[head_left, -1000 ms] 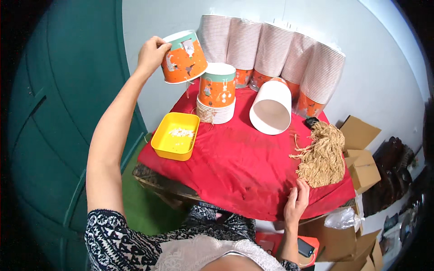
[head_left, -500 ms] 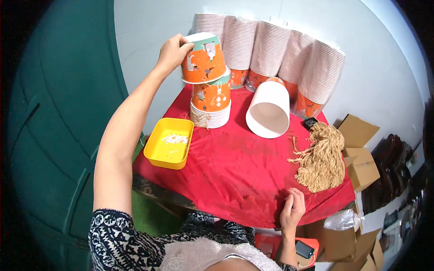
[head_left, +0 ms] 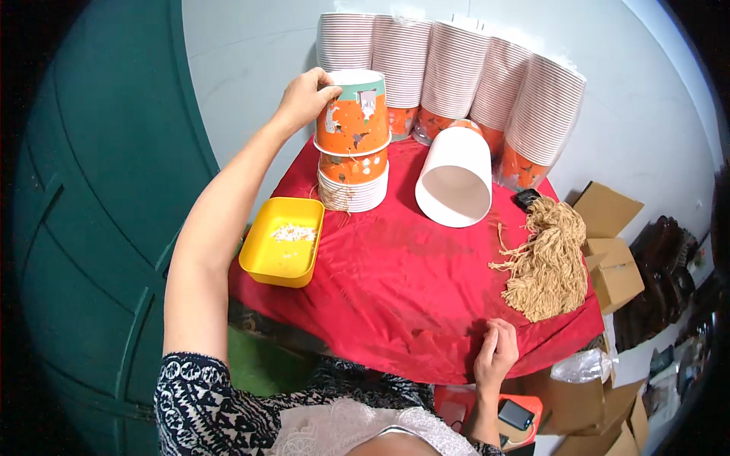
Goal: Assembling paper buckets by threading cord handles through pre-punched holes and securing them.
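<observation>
While a green door (head_left: 84, 228) fills the left side, a yellow tray (head_left: 268, 258) with small white bits sits at the left edge of the table (head_left: 395, 296), which has a red cloth on it. Next, the left hand (head_left: 303, 99) grips the rim of an orange cup (head_left: 352, 114), fingers curled around its upper edge; the cup is upside down and sits on top of a short cup stack (head_left: 352, 182) beside the tray. Behind them, tall stacks (head_left: 449, 68) lean against the wall. One white cup (head_left: 455, 178) lies on its side, its mouth open to the front. Further right is a bundle of tan string (head_left: 549, 262), and below it the right hand (head_left: 496, 356) rests on the near table edge with fingers loosely bent, holding nothing. Cardboard boxes (head_left: 608, 251) stand at far right.
</observation>
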The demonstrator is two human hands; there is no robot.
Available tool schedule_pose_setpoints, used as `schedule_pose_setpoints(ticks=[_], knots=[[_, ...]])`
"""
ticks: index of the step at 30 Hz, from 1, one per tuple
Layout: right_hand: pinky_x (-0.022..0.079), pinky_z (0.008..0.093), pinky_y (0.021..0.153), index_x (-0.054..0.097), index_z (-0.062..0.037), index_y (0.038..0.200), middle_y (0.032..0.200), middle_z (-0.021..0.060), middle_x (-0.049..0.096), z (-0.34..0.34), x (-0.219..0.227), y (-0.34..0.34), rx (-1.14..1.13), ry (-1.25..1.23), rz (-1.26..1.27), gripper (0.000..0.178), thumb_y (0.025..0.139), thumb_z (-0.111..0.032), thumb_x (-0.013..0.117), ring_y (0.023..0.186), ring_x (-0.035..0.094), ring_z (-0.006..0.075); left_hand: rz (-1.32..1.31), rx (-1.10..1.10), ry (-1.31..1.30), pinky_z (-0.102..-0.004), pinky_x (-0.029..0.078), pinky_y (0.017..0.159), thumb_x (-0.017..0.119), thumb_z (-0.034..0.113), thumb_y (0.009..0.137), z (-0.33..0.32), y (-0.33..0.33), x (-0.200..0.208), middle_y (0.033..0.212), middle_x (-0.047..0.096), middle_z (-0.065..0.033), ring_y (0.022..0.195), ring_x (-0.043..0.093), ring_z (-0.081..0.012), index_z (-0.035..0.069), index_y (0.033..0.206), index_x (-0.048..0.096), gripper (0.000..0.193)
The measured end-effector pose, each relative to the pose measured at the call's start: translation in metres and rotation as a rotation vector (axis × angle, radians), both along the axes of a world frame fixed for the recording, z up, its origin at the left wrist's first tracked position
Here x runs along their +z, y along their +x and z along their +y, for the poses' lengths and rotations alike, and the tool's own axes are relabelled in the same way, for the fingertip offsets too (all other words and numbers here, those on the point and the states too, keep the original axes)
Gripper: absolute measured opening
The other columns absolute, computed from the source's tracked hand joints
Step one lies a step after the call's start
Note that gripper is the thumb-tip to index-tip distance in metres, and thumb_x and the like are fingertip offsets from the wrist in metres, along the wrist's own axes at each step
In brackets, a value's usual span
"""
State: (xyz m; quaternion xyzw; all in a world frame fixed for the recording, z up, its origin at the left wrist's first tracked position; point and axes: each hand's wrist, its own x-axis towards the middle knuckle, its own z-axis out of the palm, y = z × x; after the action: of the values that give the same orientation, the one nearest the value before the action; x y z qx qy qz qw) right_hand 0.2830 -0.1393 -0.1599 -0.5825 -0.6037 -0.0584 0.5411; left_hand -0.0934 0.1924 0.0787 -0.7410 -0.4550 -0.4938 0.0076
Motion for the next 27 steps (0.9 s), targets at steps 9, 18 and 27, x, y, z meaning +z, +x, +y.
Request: schedule_pose_setpoints(ticks=[9, 18, 27], knots=[[0.051, 0.0383, 0.074, 0.063, 0.0052, 0.092, 0.091, 0.0192, 0.065, -0.002, 0.002, 0.0, -0.014, -0.047, 0.038, 0.011, 0.089, 0.002, 0.053, 0.083, 0.064, 0.033, 0.017, 0.011, -0.055, -0.0294, 0.051, 0.065, 0.069, 0.013, 0.085, -0.005, 0.009, -0.017, 0.076, 0.069, -0.0079, 0.071, 0.065, -0.0133, -0.002, 0.089, 0.064, 0.016], [0.051, 0.0381, 0.074, 0.063, 0.0051, 0.091, 0.09, 0.0189, 0.065, 0.0, 0.006, -0.002, -0.004, -0.002, 0.005, 0.011, 0.089, 0.002, 0.052, 0.082, 0.064, 0.0331, 0.03, 0.013, -0.047, -0.0329, 0.052, 0.068, 0.07, 0.017, 0.084, -0.008, 0.012, -0.029, 0.078, 0.069, -0.0088, 0.073, 0.066, -0.0164, 0.001, 0.089, 0.066, 0.018], [0.049, 0.032, 0.067, 0.064, 0.0056, 0.09, 0.091, 0.0162, 0.065, 0.001, -0.001, -0.001, -0.006, 0.0, -0.013, 0.016, 0.093, -0.001, 0.05, 0.075, 0.061, 0.0233, 0.045, 0.008, -0.021, -0.0363, 0.053, 0.068, 0.072, 0.02, 0.081, -0.008, 0.007, -0.036, 0.076, 0.071, -0.0118, 0.074, 0.069, -0.0237, 0.003, 0.085, 0.065, 0.019]])
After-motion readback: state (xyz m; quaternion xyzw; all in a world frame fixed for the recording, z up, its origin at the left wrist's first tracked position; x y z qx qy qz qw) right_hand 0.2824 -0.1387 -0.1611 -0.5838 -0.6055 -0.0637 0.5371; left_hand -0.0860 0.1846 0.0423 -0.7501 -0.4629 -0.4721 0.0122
